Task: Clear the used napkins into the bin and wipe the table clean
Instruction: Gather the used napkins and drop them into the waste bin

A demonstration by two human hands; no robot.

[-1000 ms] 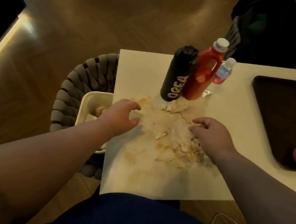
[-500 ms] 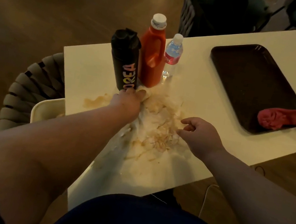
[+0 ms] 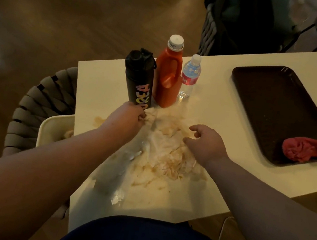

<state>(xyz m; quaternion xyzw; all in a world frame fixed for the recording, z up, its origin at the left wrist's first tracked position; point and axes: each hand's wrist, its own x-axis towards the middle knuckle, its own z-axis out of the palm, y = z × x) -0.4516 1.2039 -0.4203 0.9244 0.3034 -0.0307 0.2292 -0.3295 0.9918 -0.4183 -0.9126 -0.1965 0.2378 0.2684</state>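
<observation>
Napkins (image 3: pixel 165 158) are gripped at the pile's upper-left by left hand (image 3: pixel 126 119) fingers, bin (image 3: pixel 45 135) beside it at frame left; right hand (image 3: pixel 205 145) loosely curled, empty.

Bottles: we count three, a black flask (image 3: pixel 140 80), an orange jug (image 3: pixel 168 76) and a clear water bottle (image 3: pixel 190 76).
Trays: we see one dark tray (image 3: pixel 274 108).
Cloths: one red cloth (image 3: pixel 309 149).
Bins: one cream bin (image 3: pixel 53 131).
Chairs: we make out two, a woven chair (image 3: pixel 39 98) and a dark chair (image 3: pixel 215 25).
Tables: one white table (image 3: pixel 215 116).
Hands: two, the left hand (image 3: pixel 124 120) and the right hand (image 3: pixel 204 141).
Napkins: one crumpled heap of napkins (image 3: pixel 165 151); we cannot count the pieces.
</observation>
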